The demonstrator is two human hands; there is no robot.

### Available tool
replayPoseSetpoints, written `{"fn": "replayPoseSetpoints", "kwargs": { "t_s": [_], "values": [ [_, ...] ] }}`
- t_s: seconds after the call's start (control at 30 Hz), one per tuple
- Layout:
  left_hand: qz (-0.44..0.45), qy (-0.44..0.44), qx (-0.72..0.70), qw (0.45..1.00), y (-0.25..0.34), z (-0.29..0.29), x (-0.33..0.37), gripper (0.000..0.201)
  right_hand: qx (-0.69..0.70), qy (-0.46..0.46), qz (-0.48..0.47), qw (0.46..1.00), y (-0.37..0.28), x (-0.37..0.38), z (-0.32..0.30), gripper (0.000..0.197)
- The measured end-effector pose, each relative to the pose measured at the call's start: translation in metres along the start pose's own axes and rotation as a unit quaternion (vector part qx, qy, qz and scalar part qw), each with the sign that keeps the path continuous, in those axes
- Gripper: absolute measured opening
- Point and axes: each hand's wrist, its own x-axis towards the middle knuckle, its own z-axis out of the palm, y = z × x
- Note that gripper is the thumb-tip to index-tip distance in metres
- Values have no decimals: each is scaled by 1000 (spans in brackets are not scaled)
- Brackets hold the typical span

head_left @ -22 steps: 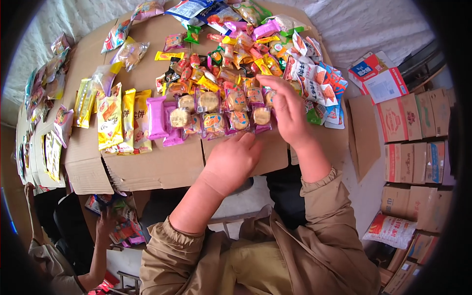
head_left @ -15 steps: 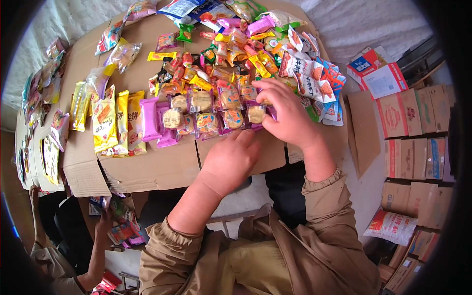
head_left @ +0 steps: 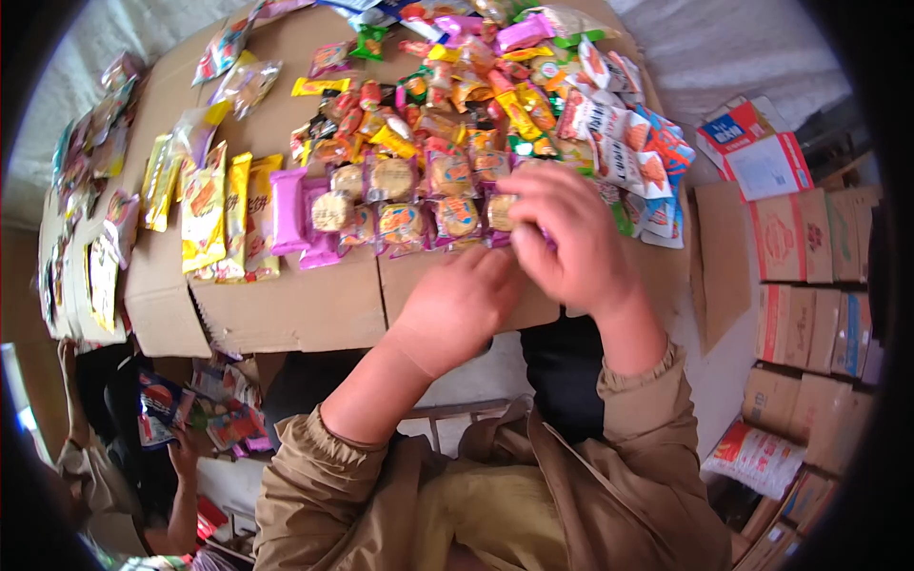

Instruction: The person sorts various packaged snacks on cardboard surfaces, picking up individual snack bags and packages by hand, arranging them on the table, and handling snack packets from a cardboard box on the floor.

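Note:
Two rows of round cookies in clear, purple-edged wrappers (head_left: 401,225) lie near the front edge of the cardboard-covered table (head_left: 305,305). My left hand (head_left: 462,306) is just in front of the near row, with curled fingers; whatever is in them is hidden. At the row's right end, my right hand (head_left: 576,238) bends its fingers beside a wrapped cookie (head_left: 500,211), partly covering it. A bit of purple wrapper shows between its thumb and fingers, blurred. Purple packets (head_left: 288,211) and yellow snack packets (head_left: 203,211) lie left of the cookies.
Behind the cookies spreads a heap of small wrapped candies (head_left: 443,100). White snack pouches (head_left: 619,143) are piled at the right. Filled clear bags (head_left: 246,84) lie at the far left. Cardboard boxes (head_left: 795,238) are stacked to the right. A co-worker's hand (head_left: 183,455) holds packets at lower left.
My right hand has drawn down and slightly right, its fingers curling in. My left hand has shifted slightly right. The view has moved a little, and the co-worker's hand has dropped lower.

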Motion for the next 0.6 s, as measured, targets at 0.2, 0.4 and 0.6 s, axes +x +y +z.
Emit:
{"fn": "replayPoseSetpoints", "kwargs": {
  "t_s": [0.2,0.4,0.6],
  "values": [
    [-8,147,-124,981,3,-14,-33,23,21,-261,-146,954,-92,-2,33,67],
    [-56,145,-73,985,13,2,-23,20,4,-282,-150,948,-78,-3,28,77],
    [-1,155,-107,982,14,26,-14,17,-48,-225,-142,963,-97,-14,34,59]
  ]
}}
